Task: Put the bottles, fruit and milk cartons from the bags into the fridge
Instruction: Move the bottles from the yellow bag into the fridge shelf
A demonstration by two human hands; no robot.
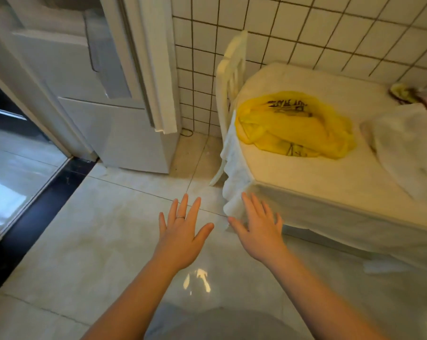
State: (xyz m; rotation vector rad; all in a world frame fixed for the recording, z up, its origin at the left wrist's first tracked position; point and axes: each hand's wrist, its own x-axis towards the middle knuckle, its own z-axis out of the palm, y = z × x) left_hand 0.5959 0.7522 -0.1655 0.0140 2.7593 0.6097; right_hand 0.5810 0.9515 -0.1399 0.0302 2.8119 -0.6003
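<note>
While both hands, left hand [183,231] and right hand [259,231], hang flat, fingers spread and holding nothing, the yellow bag [295,126] lies far right on the table [305,182]; reach there first, fridge [89,77] far left.

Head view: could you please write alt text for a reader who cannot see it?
The left hand and right hand stretch forward, open and empty, above a tiled floor. On the right, a table holds a yellow bag and a white bag; a fridge stands left.
</note>
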